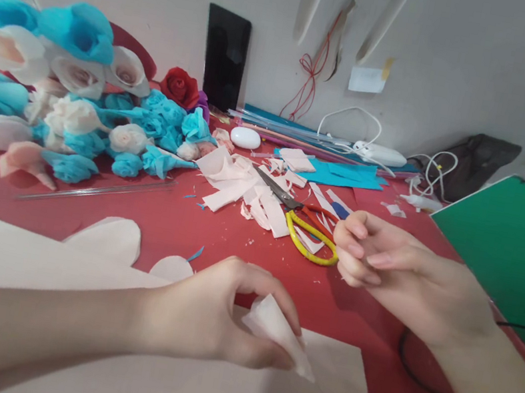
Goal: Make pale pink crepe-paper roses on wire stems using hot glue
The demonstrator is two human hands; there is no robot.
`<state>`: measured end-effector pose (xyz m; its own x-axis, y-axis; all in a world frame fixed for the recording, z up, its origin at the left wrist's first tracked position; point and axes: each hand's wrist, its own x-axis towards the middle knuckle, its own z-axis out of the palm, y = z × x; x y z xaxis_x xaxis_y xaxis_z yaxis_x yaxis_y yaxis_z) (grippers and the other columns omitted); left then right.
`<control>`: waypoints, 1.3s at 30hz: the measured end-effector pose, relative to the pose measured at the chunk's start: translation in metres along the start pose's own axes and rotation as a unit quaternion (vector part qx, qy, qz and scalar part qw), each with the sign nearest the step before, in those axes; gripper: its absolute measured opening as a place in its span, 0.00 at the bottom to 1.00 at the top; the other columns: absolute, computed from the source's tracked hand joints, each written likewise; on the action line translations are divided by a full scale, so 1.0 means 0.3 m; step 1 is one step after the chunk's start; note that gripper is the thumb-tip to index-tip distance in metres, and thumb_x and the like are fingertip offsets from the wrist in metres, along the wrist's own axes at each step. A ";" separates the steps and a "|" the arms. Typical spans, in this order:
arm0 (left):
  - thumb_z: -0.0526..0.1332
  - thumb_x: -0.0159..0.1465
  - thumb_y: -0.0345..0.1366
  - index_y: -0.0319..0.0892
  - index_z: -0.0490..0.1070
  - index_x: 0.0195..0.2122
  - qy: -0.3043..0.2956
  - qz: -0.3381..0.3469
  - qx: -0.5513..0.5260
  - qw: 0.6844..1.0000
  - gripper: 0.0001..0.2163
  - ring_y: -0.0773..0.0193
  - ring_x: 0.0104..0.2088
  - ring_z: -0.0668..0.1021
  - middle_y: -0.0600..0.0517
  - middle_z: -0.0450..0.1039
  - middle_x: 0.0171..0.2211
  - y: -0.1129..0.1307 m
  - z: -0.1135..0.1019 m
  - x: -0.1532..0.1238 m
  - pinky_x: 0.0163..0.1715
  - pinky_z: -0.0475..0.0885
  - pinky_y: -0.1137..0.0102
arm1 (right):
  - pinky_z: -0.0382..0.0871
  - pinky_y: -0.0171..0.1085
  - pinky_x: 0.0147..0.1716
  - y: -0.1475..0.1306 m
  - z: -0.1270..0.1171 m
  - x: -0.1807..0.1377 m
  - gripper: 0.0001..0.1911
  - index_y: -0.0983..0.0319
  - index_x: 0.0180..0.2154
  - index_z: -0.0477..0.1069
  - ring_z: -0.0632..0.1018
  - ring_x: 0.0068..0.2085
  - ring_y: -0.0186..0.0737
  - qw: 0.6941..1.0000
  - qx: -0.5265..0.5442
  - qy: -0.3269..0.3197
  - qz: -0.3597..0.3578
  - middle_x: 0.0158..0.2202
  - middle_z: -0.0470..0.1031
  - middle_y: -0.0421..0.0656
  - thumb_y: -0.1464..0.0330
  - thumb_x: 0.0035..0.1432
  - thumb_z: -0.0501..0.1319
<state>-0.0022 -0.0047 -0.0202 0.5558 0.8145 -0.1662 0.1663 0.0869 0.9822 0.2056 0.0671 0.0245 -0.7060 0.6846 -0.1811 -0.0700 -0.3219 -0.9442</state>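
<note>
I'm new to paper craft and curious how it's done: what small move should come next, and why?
Perhaps bring the right hand over to steady the pale curled paper: the left hand alone pinches it, while the right is raised apart from it, near the scissors.

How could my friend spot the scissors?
On the red tabletop, find the messy pale pink paper scraps. The grey-bladed metal scissors lie partly over them, beside the bare right hand. Their bright yellow handle loop stands out from the pale paper.

Left hand (205, 315) holding curled pale paper (276, 324), right hand (412, 270) beside scissors (294, 205)
</note>
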 end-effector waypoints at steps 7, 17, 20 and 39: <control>0.66 0.52 0.34 0.41 0.76 0.32 0.004 0.006 -0.005 1.000 0.06 0.69 0.31 0.77 0.55 0.76 0.32 -0.016 0.003 0.002 0.29 0.70 0.80 | 0.65 0.25 0.27 0.020 0.009 0.005 0.07 0.59 0.34 0.62 0.66 0.28 0.26 0.989 -0.124 0.040 -0.063 0.33 0.62 0.37 0.74 0.57 0.61; 0.66 0.53 0.34 0.42 0.77 0.32 0.005 0.010 0.002 1.000 0.05 0.69 0.31 0.77 0.56 0.77 0.32 -0.005 0.002 -0.001 0.29 0.69 0.80 | 0.74 0.33 0.42 0.034 0.004 -0.006 0.06 0.56 0.38 0.65 0.79 0.38 0.36 0.838 -0.503 0.136 -0.160 0.46 0.73 0.38 0.71 0.59 0.59; 0.66 0.53 0.33 0.42 0.77 0.32 0.006 0.010 0.004 1.000 0.05 0.69 0.31 0.77 0.56 0.77 0.32 -0.009 0.003 0.000 0.29 0.70 0.80 | 0.73 0.33 0.42 0.032 -0.004 -0.013 0.06 0.55 0.41 0.66 0.79 0.41 0.37 0.803 -0.562 0.113 -0.162 0.47 0.74 0.36 0.69 0.62 0.56; 0.67 0.52 0.33 0.40 0.78 0.32 0.019 0.061 0.040 0.997 0.06 0.69 0.31 0.77 0.53 0.76 0.31 -0.017 0.007 0.005 0.30 0.70 0.79 | 0.72 0.28 0.39 0.029 0.019 -0.015 0.12 0.54 0.43 0.66 0.76 0.36 0.30 0.818 -0.530 0.138 -0.175 0.35 0.72 0.35 0.72 0.57 0.61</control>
<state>-0.0004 -0.0051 -0.0256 0.5444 0.8378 -0.0418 0.1647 -0.0579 0.9846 0.2040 0.0575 0.0186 -0.5772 0.7824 0.2339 0.5198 0.5730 -0.6337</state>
